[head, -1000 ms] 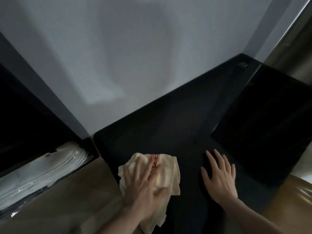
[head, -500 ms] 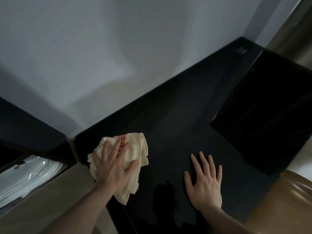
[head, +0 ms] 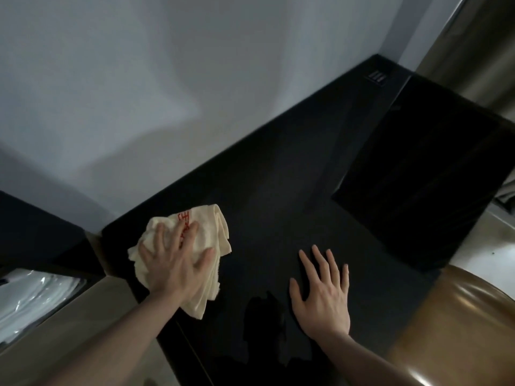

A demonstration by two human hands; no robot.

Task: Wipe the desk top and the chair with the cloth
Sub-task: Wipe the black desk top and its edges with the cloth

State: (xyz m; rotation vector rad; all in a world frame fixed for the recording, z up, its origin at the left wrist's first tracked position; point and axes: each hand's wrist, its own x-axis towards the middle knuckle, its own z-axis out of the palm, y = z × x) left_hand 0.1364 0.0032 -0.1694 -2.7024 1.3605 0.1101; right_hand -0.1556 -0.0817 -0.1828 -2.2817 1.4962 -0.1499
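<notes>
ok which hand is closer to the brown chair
Right. The right hand lies flat on the dark desk top, just left of the chair in the picture. The left hand presses the cloth at the desk's far left end.

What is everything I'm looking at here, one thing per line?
desk top: one, black, centre, along the wall
cloth: one, cream with red print, crumpled at the desk's left end
chair: one, glossy brown, lower right
wall: one, pale grey, behind the desk
vent slots: one set, at the desk's far corner
plastic-wrapped white items: count unclear, lower left
left hand: one, presses flat on the cloth
right hand: one, rests flat on the desk
</notes>
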